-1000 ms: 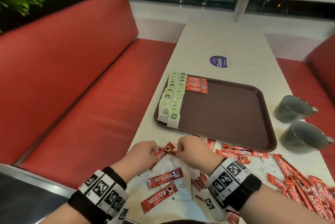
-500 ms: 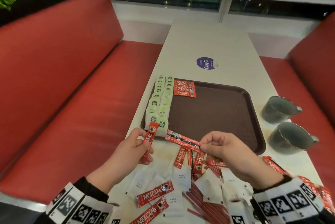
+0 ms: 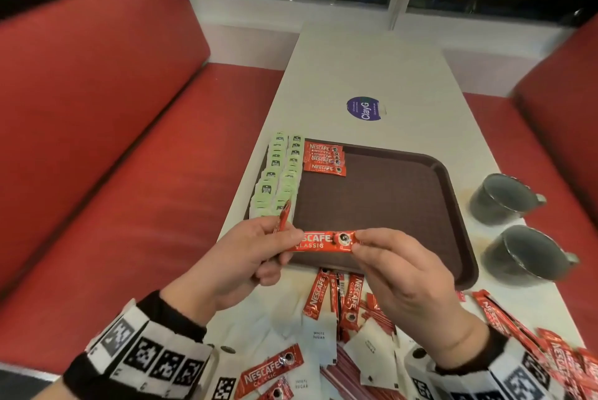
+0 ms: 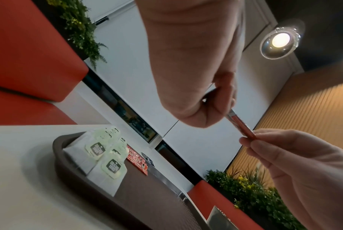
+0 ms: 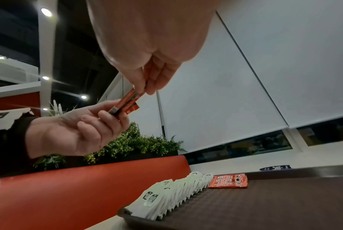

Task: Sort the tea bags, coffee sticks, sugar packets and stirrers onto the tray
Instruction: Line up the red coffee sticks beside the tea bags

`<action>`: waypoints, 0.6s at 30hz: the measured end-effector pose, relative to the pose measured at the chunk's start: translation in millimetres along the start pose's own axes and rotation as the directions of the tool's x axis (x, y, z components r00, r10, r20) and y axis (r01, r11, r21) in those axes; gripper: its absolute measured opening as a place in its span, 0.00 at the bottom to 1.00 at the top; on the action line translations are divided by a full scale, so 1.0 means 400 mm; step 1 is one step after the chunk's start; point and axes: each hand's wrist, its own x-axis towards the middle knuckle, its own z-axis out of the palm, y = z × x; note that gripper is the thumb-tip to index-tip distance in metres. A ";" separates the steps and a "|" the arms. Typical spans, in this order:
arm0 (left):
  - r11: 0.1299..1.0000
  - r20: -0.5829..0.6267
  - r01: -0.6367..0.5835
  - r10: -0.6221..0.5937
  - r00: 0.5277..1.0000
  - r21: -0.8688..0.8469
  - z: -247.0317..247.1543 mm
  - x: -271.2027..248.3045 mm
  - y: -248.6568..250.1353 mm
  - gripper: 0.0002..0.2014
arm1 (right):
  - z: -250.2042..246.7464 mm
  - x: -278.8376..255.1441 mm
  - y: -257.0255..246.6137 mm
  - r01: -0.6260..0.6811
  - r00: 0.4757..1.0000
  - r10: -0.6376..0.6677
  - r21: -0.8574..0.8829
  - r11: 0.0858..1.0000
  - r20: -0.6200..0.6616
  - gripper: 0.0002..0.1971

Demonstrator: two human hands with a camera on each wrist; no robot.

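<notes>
Head view: both hands are raised over the near edge of the brown tray (image 3: 453, 205), sharing one red coffee stick (image 3: 323, 241) held level between them. The right hand (image 3: 407, 283) pinches its right end with thumb and fingertips; the left hand (image 3: 246, 257) grips the left end — and also holds a second stick (image 3: 284, 216) that pokes up towards the far side.

On the tray, two rows of green tea bags (image 3: 278, 179) run along the left edge, with a small stack of coffee sticks (image 3: 323, 158) just beside them at the far left corner.

On the white table (image 3: 372, 69) near the person lie loose coffee sticks (image 3: 318, 294), white sugar packets (image 3: 318, 339) and thin red stirrers (image 3: 343, 373), overlapping in a heap. More red sticks (image 3: 563, 357) spread out at the near right. Two grey mugs (image 3: 504, 199) stand right of the tray, apart from it.
</notes>
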 end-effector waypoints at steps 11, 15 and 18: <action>0.916 -0.197 -0.141 0.228 0.953 0.375 -0.017 0.025 -0.024 0.03 | 0.013 0.076 0.029 -0.836 0.549 0.663 0.335 0.435 0.508 0.06; 0.907 -0.259 -0.145 0.261 0.930 0.395 -0.030 0.039 -0.030 0.04 | 0.027 0.125 0.095 -0.862 0.507 0.693 0.284 0.421 0.512 0.06; 0.919 -0.300 -0.137 0.257 0.919 0.369 -0.048 0.051 -0.038 0.08 | 0.071 0.171 0.214 -0.862 0.506 0.785 0.194 0.468 0.357 0.07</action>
